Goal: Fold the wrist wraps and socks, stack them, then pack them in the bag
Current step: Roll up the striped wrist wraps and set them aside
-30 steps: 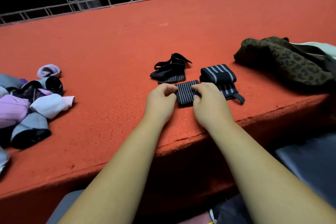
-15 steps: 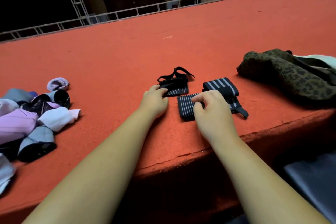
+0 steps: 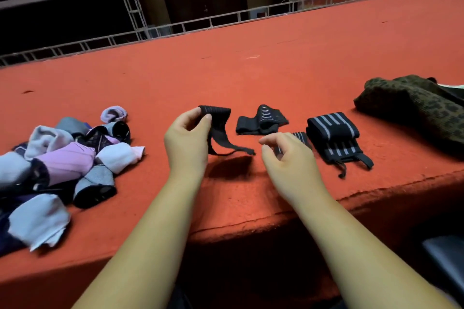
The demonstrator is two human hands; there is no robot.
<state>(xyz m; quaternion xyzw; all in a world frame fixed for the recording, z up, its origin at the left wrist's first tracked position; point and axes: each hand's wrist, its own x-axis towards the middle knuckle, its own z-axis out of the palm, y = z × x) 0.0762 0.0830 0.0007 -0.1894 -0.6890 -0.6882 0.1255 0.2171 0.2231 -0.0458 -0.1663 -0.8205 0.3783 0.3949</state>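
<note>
Newly raised, our left hand (image 3: 187,140) pinches a loose wrist wrap (image 3: 219,118); our right hand (image 3: 288,158) hovers relaxed and empty. We judge folding it comes next, two-handed.

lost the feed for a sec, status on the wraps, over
Left hand pinches a black wrist wrap, lifted, strap dangling. Right hand empty, over a folded wrap. Sock pile at left, bag at right; nothing blocking.
</note>
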